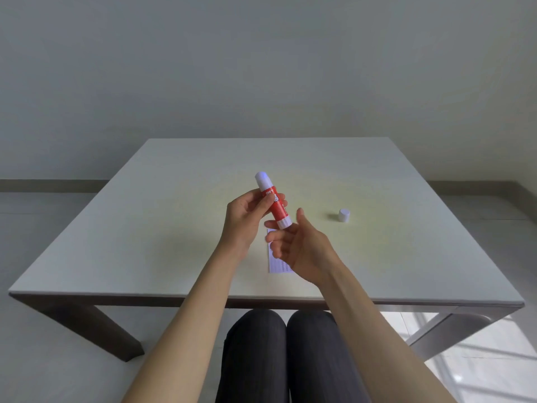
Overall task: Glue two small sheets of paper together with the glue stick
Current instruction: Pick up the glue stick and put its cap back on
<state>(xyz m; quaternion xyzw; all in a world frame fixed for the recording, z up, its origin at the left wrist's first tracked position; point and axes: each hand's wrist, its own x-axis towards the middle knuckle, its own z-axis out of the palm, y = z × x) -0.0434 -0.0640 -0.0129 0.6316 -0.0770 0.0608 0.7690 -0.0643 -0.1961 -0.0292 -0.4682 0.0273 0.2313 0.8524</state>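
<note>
A: Why is the glue stick (273,200) up in the air at the centre of the frame rather than down on the paper?

B: My guess is it's being readied. The left hand (247,218) is wrapped around the red barrel, tilting it so the open end points up and away. The right hand (300,248) sits just below it with fingers loosely spread, gripping nothing, its fingertips at the white base, probably to twist the knob and raise the glue.

A: And the cap?

B: The white cap (344,215) stands on its own to the right of centre, well apart from both hands (out of the way, sensibly).

A: Where's the paper?

B: A small white sheet of paper (276,264) lies flat on the table (145,228) under the right hand, printed with fine rows of marks too small to read. I can't tell whether it's one sheet or two stacked.

A: Textures?

B: The stick is a smooth plastic cylinder, red with white ends. The tabletop is pale, matte and square, on dark angled legs.
</note>
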